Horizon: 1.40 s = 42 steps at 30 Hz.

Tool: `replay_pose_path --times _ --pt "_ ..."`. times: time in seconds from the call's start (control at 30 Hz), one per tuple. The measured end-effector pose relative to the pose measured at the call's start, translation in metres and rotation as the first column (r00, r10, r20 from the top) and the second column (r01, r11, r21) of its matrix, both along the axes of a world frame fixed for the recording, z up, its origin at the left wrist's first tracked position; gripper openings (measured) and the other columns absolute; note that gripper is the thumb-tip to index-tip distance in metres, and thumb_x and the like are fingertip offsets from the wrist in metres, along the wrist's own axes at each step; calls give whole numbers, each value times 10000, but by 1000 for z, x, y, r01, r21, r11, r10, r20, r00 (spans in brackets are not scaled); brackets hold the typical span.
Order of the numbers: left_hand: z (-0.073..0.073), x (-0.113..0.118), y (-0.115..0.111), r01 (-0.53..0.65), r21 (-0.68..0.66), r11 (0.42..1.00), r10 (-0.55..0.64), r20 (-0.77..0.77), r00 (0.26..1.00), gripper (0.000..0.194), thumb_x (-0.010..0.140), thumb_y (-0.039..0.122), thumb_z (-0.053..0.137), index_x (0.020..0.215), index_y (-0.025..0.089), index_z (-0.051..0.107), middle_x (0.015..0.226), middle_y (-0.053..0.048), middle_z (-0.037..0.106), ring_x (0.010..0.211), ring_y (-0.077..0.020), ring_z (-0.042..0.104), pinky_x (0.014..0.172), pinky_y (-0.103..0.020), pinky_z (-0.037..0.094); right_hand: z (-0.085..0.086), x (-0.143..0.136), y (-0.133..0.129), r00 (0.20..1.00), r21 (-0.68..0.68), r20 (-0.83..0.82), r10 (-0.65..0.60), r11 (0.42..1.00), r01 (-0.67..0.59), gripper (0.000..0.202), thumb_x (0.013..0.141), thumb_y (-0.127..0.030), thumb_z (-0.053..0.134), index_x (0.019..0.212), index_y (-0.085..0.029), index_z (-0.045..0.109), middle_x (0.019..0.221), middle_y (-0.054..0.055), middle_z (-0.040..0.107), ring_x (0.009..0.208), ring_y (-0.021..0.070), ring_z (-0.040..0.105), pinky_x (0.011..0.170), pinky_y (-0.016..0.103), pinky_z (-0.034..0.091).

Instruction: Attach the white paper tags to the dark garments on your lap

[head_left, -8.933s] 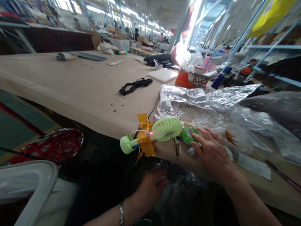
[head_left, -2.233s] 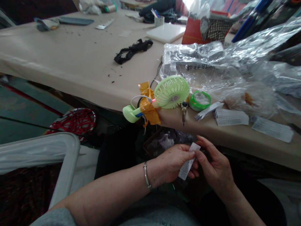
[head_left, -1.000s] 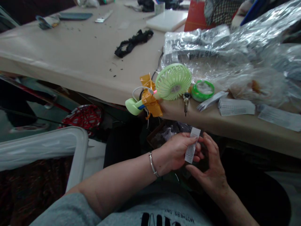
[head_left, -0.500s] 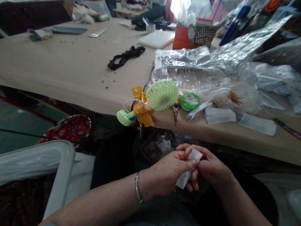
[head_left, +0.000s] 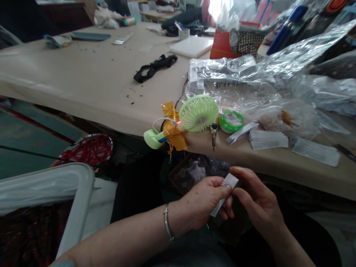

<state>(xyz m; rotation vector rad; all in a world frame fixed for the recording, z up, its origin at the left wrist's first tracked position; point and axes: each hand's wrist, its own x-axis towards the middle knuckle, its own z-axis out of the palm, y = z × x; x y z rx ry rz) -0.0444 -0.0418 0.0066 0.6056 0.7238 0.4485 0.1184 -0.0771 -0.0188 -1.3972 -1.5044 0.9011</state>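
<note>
Label (head_left: 231, 180) is between the thumb and the fingers of my left hand (head_left: 204, 200), below the front edge of the table (head_left: 97, 78); my thumb covers part of its print. If it is one piece or several together, I cannot tell. My right hand (head_left: 261, 207) is wide, with thumb and fingers apart, just beside the label, and it seems to hold nothing; I cannot say if its thumb touches it. As I judge, the step in hand is to handle the label between both hands, and the next move calls for a fine pinch by my right fingertips at its upper end, with a light left grip. Along the front edge, towards the right, lie similar labels (head_left: 269, 141), near a green tub (head_left: 230, 129). Farther left, orange tape (head_left: 175, 135) holds a green fan (head_left: 198, 113) at this edge.
</note>
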Motion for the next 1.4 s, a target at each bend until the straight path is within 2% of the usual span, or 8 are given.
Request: replay_pose_path --times 0.1,0.2,0.37,0.53,0.63,0.8,1.0,1.4 --pt "-1 -1 1 -25 18 1000 26 -33 999 233 777 366 600 724 152 528 542 34 508 453 -73 516 436 -162 387 0 -2 -3 952 192 305 -39 981 -21 382 869 -298 576 1247 -248 565 1235 83 596 1153 233 572 984 371 476" --pt "-4 -1 1 -29 18 999 30 -62 998 194 772 334 592 744 147 545 529 37 502 449 -73 504 440 -167 391 -2 -6 -3 924 213 382 -38 976 -48 387 877 -320 565 1256 -238 559 1225 94 609 1148 244 580 965 382 491" --pt "-6 -5 1 -55 40 998 57 -64 996 247 792 399 588 775 157 542 584 40 507 481 -75 519 449 -172 385 0 -13 3 992 -42 3 -128 991 128 369 869 -357 585 1220 -248 555 1057 71 670 923 196 664 812 319 553" --pt "-6 -7 2 -109 121 987 123 -118 985 260 825 405 548 743 158 535 577 38 498 481 -73 493 472 -183 372 2 -25 17 844 -361 -511 -165 932 -36 187 818 -386 648 890 -224 587 640 -33 628 443 114 567 411 228 489" --pt "-10 -8 2 -109 196 975 135 -121 983 323 841 433 525 664 164 496 555 32 489 487 -77 478 496 -195 374 1 -33 23 800 -411 -571 -185 908 -83 186 793 -365 677 819 -211 575 583 -42 614 394 109 538 366 222 454" --pt "-16 -12 5 -104 298 949 154 -153 976 330 875 411 465 661 163 511 559 24 497 508 -85 464 528 -212 370 0 -38 31 829 -379 -539 -149 922 -80 199 793 -371 679 758 -202 578 515 -55 559 380 99 497 391 219 434" --pt "-9 -23 22 -134 597 791 357 -273 893 141 829 223 529 784 150 641 757 -10 618 755 -133 539 717 -240 412 10 -37 47 947 -263 -298 -118 964 37 236 749 -388 706 719 -170 621 624 -21 564 552 99 508 505 196 424" --pt "-5 -29 47 -10 828 560 493 -323 808 221 893 273 486 801 180 665 737 -4 663 675 -119 569 651 -214 416 18 -39 65 999 -66 -12 -44 997 44 183 814 -359 609 752 -188 628 629 -16 565 581 113 501 546 208 423"
